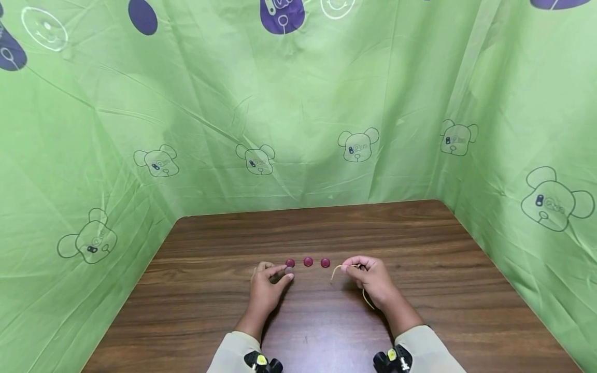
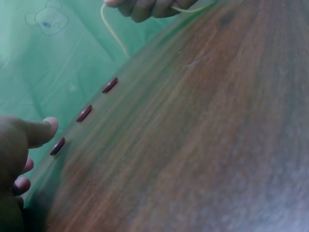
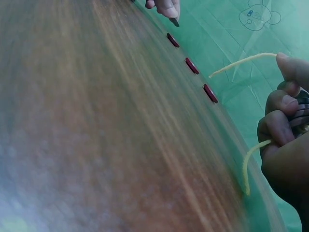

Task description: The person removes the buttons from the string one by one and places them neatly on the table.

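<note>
Three dark red, button-like discs lie in a row on the wooden table: a left disc (image 1: 290,262), a middle disc (image 1: 308,262) and a right disc (image 1: 325,263). Just in front of the left one, my left hand (image 1: 267,290) pinches a small dark greyish disc (image 1: 288,270) between thumb and finger; in the right wrist view its dark edge (image 3: 175,22) shows. To the right of the row, my right hand (image 1: 373,280) grips a yellow cord (image 3: 244,62), one end reaching toward the discs. Dark, shiny round pieces (image 3: 301,113) sit within its curled fingers, partly hidden.
The brown wooden table (image 1: 326,331) spreads around both hands. Green curtains (image 1: 298,103) with bear outlines enclose its back and both sides. A black wrist camera (image 1: 263,361) is strapped to the left sleeve, another camera (image 1: 393,359) to the right.
</note>
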Demonstrator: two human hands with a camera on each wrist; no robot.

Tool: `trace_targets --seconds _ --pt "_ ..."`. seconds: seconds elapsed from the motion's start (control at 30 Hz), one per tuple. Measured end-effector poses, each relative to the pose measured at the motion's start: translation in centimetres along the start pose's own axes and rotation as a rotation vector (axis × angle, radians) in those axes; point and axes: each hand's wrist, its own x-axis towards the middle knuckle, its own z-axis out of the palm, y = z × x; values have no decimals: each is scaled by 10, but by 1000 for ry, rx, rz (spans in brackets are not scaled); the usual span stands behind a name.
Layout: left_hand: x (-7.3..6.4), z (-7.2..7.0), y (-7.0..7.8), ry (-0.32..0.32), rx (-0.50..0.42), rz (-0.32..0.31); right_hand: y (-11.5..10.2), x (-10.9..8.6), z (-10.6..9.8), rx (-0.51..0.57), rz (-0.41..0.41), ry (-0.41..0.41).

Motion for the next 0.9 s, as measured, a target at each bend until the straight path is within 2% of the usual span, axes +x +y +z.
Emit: trace_targets --seconds 0.3,0.57,0.9 --pt "1 1 0 -21 60 -34 0 0 -1 38 -18 -1" --pt "0 2 1 -18 111 -17 -1 0 -2 57 -8 14" --pt "0 1 -1 -36 156 -17 -1 0 -1 100 -18 -29"
